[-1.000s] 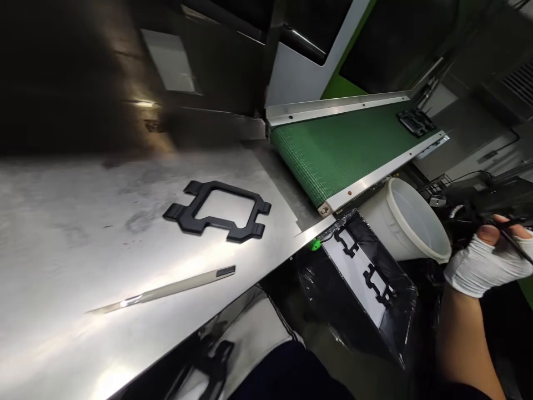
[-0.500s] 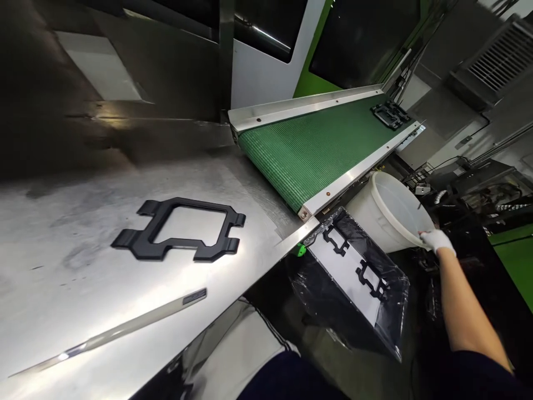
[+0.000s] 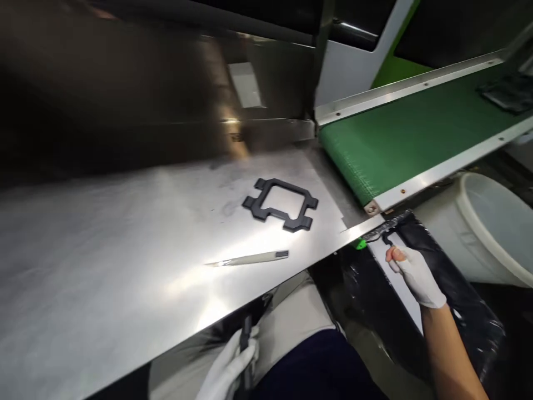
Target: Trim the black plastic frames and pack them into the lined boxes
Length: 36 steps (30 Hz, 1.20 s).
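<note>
My right hand [image 3: 414, 273], in a white glove with a bare fingertip, reaches into a box lined with black plastic [image 3: 466, 294]. It rests on the white sheet [image 3: 395, 278] inside, its fingertips just below a small black frame part [image 3: 386, 238], and nothing shows in its grip. My left hand [image 3: 230, 368], also gloved, is low under the table's near edge, its fingers closed around a thin black piece [image 3: 246, 340]. A black plastic frame [image 3: 281, 204] lies flat on the steel table [image 3: 125, 244], with a slim pale blade tool [image 3: 250, 258] in front of it.
A green conveyor belt [image 3: 412, 136] with metal rails runs up to the right from the table's corner, carrying a blurred dark part [image 3: 506, 94] at its far end. A white bucket [image 3: 487, 222] stands beside the lined box. Dark machine panels rise behind the table.
The view swung left and down. My right hand came back from the white bucket's rim to the lined box. My left hand has come into view under the table edge.
</note>
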Tool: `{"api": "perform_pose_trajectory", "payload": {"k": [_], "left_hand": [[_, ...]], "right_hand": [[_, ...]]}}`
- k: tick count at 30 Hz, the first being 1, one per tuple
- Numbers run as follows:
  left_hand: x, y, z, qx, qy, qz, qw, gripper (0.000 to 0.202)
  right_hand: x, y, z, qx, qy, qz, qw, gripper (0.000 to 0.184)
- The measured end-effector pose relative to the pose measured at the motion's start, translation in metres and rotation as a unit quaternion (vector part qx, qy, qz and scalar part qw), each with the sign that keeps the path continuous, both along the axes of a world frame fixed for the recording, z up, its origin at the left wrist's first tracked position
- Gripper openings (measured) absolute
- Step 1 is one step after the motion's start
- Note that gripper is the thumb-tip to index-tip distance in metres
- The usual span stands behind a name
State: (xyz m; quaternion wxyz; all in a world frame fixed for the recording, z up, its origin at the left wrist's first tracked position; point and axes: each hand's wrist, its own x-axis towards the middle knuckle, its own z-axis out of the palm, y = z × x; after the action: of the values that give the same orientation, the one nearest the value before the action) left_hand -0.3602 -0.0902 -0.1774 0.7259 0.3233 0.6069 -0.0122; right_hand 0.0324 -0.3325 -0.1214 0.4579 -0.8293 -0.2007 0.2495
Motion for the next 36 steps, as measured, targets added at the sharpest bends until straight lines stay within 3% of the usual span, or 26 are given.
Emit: {"api": "perform_pose_trajectory", "payload": {"k": [3,6,8,11,13,16,18,21,22,24,27,29,32,36], "left_hand": [[0.000,-0.020,0.018,-0.019,-0.085,0.050,0.995,0.079],[-0.015,-0.036,0.028,0.009,-0.135,0.067,0.988,0.071],[-0.029,-0.044,0.033,0.044,-0.159,0.066,0.984,0.054],[-0.049,-0.055,0.041,0.085,-0.149,0.063,0.983,0.039],[-0.060,-0.062,0.042,0.096,-0.137,0.065,0.984,0.042],[-0.068,-0.071,0.037,0.107,-0.114,0.075,0.985,0.041],[-0.069,-0.075,0.031,0.123,-0.107,0.076,0.984,0.055],[-0.066,-0.078,0.025,0.127,-0.102,0.070,0.984,0.060],[-0.063,-0.078,0.024,0.122,-0.094,0.071,0.986,0.058],[-0.055,-0.079,0.025,0.126,-0.081,0.072,0.986,0.054],[-0.042,-0.080,0.027,0.162,-0.098,0.061,0.980,0.041],[-0.035,-0.081,0.026,0.178,-0.115,0.047,0.976,0.037],[-0.030,-0.081,0.022,0.192,-0.109,0.025,0.975,0.045],[-0.032,-0.081,0.014,0.203,-0.103,0.008,0.974,0.054]], "right_hand": [[-0.046,0.097,0.034,0.055,0.040,0.212,0.975,0.055],[-0.093,0.186,0.056,0.013,-0.045,0.377,0.925,0.028],[-0.117,0.231,0.056,-0.055,-0.165,0.434,0.884,0.011],[-0.138,0.273,0.043,-0.153,-0.262,0.474,0.827,0.021],[-0.143,0.284,0.033,-0.194,-0.261,0.486,0.811,0.021],[-0.142,0.283,0.030,-0.215,-0.260,0.498,0.799,0.012],[-0.139,0.273,0.035,-0.199,-0.238,0.493,0.812,0.013],[-0.139,0.245,0.047,-0.166,-0.103,0.508,0.839,0.019],[-0.142,0.233,0.049,-0.153,-0.042,0.533,0.831,0.022],[-0.155,0.208,0.048,-0.118,0.066,0.599,0.789,0.032],[-0.189,0.172,0.030,-0.084,0.150,0.666,0.726,0.039],[-0.215,0.153,0.012,-0.098,0.137,0.665,0.728,0.040],[-0.242,0.137,-0.011,-0.179,0.060,0.623,0.760,0.036],[-0.255,0.133,-0.020,-0.218,0.019,0.600,0.769,0.037]]}}
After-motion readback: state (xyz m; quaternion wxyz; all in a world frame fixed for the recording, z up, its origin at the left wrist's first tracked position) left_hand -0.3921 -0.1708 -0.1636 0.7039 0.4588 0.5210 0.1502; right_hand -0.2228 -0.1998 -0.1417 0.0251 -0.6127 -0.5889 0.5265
